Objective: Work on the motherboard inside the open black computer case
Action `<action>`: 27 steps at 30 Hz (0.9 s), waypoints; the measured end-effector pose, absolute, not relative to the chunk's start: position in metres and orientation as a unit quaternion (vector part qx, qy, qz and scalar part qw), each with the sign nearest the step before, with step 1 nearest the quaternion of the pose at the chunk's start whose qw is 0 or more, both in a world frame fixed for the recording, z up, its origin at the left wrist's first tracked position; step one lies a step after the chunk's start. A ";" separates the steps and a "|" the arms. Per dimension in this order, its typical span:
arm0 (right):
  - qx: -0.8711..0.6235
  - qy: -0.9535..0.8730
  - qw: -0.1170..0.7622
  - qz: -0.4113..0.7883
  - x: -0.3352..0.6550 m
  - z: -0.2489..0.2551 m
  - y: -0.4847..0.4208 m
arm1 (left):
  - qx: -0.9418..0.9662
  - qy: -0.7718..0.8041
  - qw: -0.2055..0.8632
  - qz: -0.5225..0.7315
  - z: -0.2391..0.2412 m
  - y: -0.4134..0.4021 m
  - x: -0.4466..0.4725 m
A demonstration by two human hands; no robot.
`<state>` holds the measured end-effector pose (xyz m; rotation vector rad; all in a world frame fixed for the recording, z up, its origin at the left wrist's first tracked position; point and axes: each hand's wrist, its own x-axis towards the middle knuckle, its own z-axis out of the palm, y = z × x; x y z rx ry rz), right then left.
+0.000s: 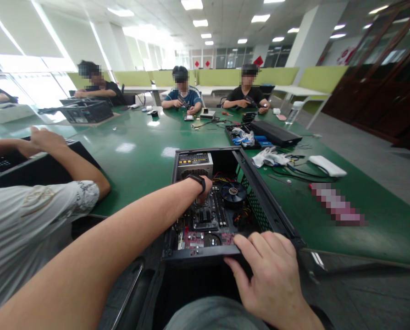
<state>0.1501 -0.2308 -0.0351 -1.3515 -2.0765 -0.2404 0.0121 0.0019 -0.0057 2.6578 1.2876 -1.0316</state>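
An open black computer case (280,217) lies on its side at the table's near edge. My right hand (270,266) grips its near rim, thumb below and fingers over the top. Inside the case, my left hand (206,185) reaches down at the motherboard (205,215), beside the power supply (194,166); its fingers are mostly hidden, so what they touch cannot be made out. Right of that hand sits a round black fan (234,192). A red graphics card (194,239) lies along the near side of the case.
Beyond the case are an open tool box (244,137), white gloves (270,157), black cables (294,172) and a white pouch (327,166) on the green table (132,133). A co-worker's arm (70,156) is close on my left, over another case. Several people sit opposite.
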 end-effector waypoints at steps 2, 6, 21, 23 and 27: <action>-0.516 -0.790 0.318 -0.090 0.150 -0.035 -0.231 | 0.849 0.415 0.009 -0.326 -0.006 0.002 0.012; -0.517 -0.789 0.320 -0.087 0.151 -0.037 -0.232 | 0.848 0.423 0.018 -0.319 -0.006 0.002 0.011; -0.515 -0.789 0.321 -0.091 0.150 -0.036 -0.231 | 0.849 0.417 0.010 -0.324 -0.007 0.003 0.010; -0.515 -0.789 0.322 -0.093 0.150 -0.035 -0.230 | 0.848 0.417 0.010 -0.327 -0.007 0.003 0.011; -0.515 -0.790 0.320 -0.094 0.150 -0.035 -0.230 | 0.848 0.422 0.010 -0.321 -0.006 0.001 0.011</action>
